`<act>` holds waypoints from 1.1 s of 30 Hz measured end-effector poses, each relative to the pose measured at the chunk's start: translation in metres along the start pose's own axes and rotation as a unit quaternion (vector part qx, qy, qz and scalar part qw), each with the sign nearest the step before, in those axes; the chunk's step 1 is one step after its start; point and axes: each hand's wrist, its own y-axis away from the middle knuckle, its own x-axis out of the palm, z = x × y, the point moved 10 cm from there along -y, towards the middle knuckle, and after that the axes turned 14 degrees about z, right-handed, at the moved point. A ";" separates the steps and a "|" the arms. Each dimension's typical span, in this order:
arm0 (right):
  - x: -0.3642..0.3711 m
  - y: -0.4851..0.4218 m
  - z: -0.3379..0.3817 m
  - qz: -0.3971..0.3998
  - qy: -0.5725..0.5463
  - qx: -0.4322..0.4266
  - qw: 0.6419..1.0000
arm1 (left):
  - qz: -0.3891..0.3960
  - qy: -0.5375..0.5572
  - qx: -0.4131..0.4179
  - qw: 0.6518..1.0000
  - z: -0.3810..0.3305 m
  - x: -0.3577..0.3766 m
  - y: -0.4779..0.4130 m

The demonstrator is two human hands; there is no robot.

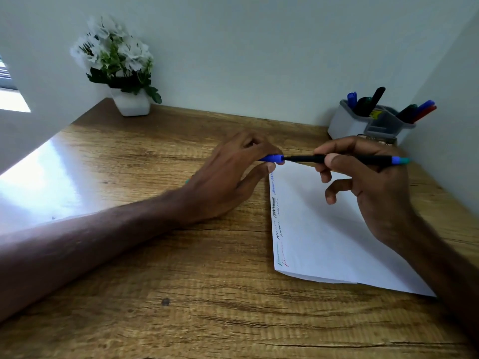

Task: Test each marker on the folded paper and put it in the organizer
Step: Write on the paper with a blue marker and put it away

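We keep the right hand [368, 182] clamping the marker [337, 159] level while the left hand [228, 174], pinching the blue cap [272, 158], moves straight along its axis.

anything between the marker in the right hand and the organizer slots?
Nothing visible. The right hand holds the black marker over the folded paper; the left hand holds its blue cap at the tip. The organizer sits behind, already holding markers, with open air between.

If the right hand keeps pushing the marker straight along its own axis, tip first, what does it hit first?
The blue cap pinched in the left hand. The marker in the right hand points its tip right at the cap's mouth, nearly touching it.
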 end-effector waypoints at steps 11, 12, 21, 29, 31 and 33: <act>0.019 0.001 0.010 0.048 0.079 0.000 0.996 | 0.036 0.032 0.044 0.998 -0.015 0.003 0.000; 0.022 0.001 0.009 0.056 0.082 0.000 0.995 | 0.036 0.031 0.054 0.997 -0.018 0.002 0.000; 0.024 0.000 0.003 0.077 0.089 -0.004 0.993 | 0.045 0.012 0.056 0.997 -0.017 0.010 0.003; 0.019 -0.004 -0.009 0.049 -0.022 0.040 0.998 | -0.007 0.026 0.056 0.998 -0.019 -0.003 -0.001; 0.014 -0.006 -0.016 0.038 -0.070 0.070 0.994 | -0.044 0.048 0.022 0.998 -0.010 -0.011 -0.001; 0.005 -0.005 -0.019 0.021 -0.094 0.090 0.991 | -0.082 0.063 -0.002 0.995 -0.003 -0.019 0.002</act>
